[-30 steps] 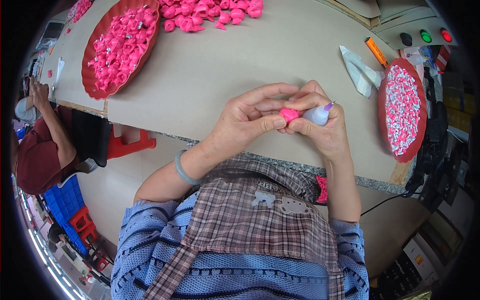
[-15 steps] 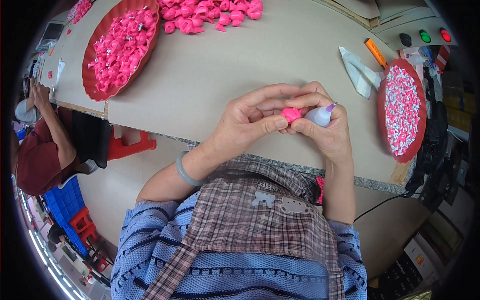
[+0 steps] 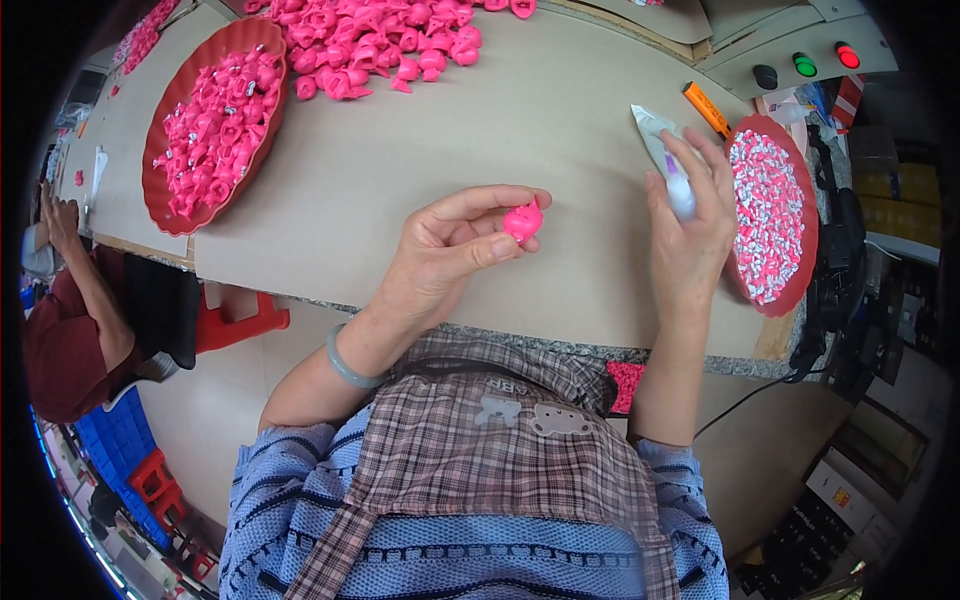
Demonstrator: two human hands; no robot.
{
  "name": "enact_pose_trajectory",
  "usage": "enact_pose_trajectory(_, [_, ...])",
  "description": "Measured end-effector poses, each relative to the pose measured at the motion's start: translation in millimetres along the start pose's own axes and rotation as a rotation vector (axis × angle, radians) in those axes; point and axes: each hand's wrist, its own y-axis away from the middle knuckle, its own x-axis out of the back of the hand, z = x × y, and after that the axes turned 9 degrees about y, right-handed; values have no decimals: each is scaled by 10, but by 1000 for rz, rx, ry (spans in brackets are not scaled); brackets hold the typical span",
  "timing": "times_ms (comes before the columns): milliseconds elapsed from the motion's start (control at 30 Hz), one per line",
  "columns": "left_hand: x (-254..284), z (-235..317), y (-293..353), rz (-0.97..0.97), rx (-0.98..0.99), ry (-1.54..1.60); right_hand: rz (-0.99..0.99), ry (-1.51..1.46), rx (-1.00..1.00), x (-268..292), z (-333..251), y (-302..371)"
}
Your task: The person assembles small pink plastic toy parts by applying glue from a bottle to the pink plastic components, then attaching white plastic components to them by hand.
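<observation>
Between the thumb and fingers of my left hand (image 3: 425,250) is a small round pink plastic piece (image 3: 521,223), held above the middle of the table. My right hand (image 3: 693,245) is off to the right, its fingers around a small translucent squeeze bottle (image 3: 681,197) with a purple nozzle tip. The right fingertips are raised beside a folded white wipe (image 3: 647,124) and partly cover it. Just right of that hand stands a red scalloped dish (image 3: 811,210) full of tiny pink-and-white parts.
Another red dish (image 3: 158,140), holding pink pieces, stands at the far left. Loose pink pieces (image 3: 370,45) are heaped at the back. An orange marker (image 3: 706,109) lies near the right dish. A co-worker (image 3: 75,330) sits left, beside a red stool (image 3: 240,322).
My hands have come apart. The right one has moved right with the bottle, toward the wipe and dish. My left hand keeps the pink piece.
</observation>
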Motion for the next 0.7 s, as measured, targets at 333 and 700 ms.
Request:
enact_pose_trajectory(333, [-5, -5, -38, -4, -10, 32, -223, 309, -99, -103, 101, -72])
enact_pose_trajectory(700, [-30, -25, -14, 4, -24, -17, -478, -774, -466, 51, -272, 104])
